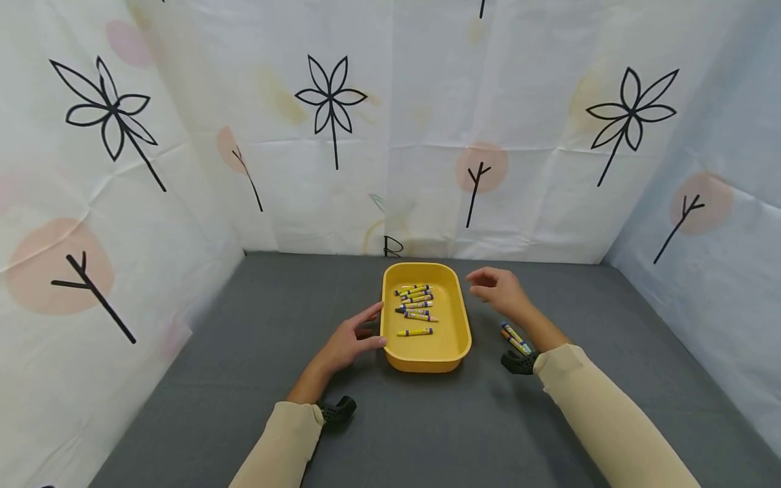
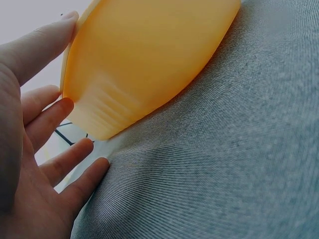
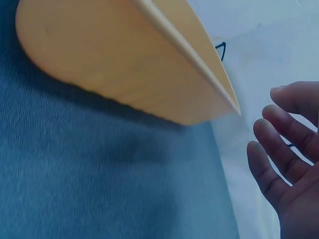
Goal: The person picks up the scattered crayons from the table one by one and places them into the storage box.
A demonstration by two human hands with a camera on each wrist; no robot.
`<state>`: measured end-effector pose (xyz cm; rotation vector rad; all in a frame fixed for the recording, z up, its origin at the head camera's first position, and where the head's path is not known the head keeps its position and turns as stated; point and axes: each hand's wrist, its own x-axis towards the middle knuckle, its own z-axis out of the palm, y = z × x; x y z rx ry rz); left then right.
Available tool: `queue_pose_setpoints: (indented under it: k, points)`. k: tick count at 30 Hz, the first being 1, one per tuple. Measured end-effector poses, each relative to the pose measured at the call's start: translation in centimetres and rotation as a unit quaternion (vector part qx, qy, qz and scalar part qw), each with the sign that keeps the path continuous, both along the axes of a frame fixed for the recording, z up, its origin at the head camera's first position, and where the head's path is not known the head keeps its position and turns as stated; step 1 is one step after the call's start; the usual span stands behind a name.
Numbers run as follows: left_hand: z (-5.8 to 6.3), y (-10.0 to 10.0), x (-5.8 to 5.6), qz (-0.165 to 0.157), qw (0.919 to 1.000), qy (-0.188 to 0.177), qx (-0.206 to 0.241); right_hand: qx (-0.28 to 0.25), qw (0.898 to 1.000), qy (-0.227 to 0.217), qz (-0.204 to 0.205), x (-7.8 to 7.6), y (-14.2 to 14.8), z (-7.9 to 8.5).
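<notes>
A yellow tray (image 1: 427, 347) stands on the grey cloth, and several yellow-wrapped crayons (image 1: 417, 298) lie inside it in a loose column. Against its left side is my left hand (image 1: 344, 344), the thumb touching the rim and the fingers spread. In the left wrist view the fingers (image 2: 72, 162) are extended near the tray's outer wall (image 2: 144, 55). My right hand (image 1: 502, 293) hovers past the tray's right edge, fingers loosely bent and holding nothing. The right wrist view shows those fingers (image 3: 271, 164) apart from the tray wall (image 3: 99, 55).
A few more crayons (image 1: 516, 339) lie on the grey cloth (image 1: 427, 434) right of the tray, beside the right wrist. Dark straps with a bulky piece sit on both wrists. White patterned sheets (image 1: 421, 196) hang behind and at both sides.
</notes>
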<state>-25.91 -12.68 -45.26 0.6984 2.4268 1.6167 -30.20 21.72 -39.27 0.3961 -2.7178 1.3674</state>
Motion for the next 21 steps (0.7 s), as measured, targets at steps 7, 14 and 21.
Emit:
queue_pose_setpoints:
  k: [7,14,21]
  points:
    - [-1.4,-0.1,-0.7,0.014,0.9999,0.003,0.003,0.037,0.999,-0.031,-0.021,0.9,1.7,-0.7]
    - [-1.4,0.0,-0.7,0.023,0.9997,0.005,0.000,0.076,0.995,-0.054,-0.029,1.6,3.4,-2.1]
    - [-1.4,-0.1,-0.8,0.018,0.9998,0.006,0.004,0.088,0.994,-0.054,-0.020,2.3,4.8,-3.2]
